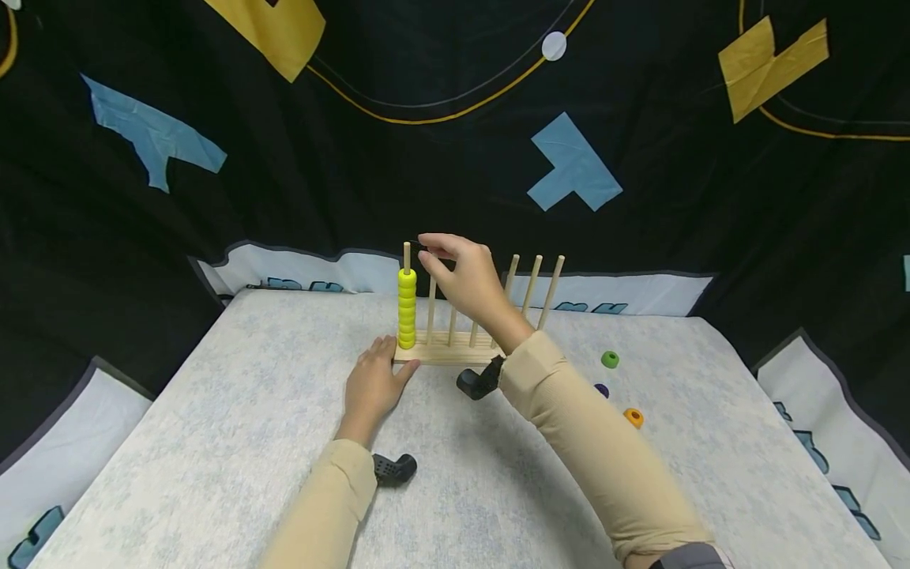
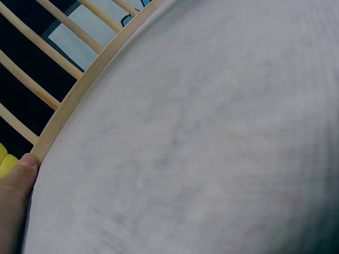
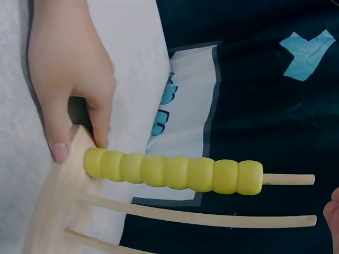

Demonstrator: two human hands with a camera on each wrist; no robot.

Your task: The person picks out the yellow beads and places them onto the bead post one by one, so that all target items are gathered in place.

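Observation:
A wooden peg rack [image 1: 441, 356] stands on the table, its upright pegs in a row. Several yellow beads [image 1: 407, 310] are stacked on the leftmost peg, whose bare tip [image 3: 288, 179] sticks out above them. My left hand [image 1: 373, 387] grips the rack's left end, thumb on the front of the base, as the right wrist view also shows. Near the top of the leftmost pegs is my right hand [image 1: 465, 276], thumb and fingers apart with no bead visible between them. Only its fingertips [image 3: 333, 211] enter the right wrist view, at the edge.
To the right of the rack lie a green bead [image 1: 610, 359], a purple bead [image 1: 601, 390] partly hidden by the right sleeve, and an orange bead [image 1: 633, 417]. The other pegs [image 1: 532, 284] carry no visible beads. A black curtain [image 1: 398, 182] hangs behind the table.

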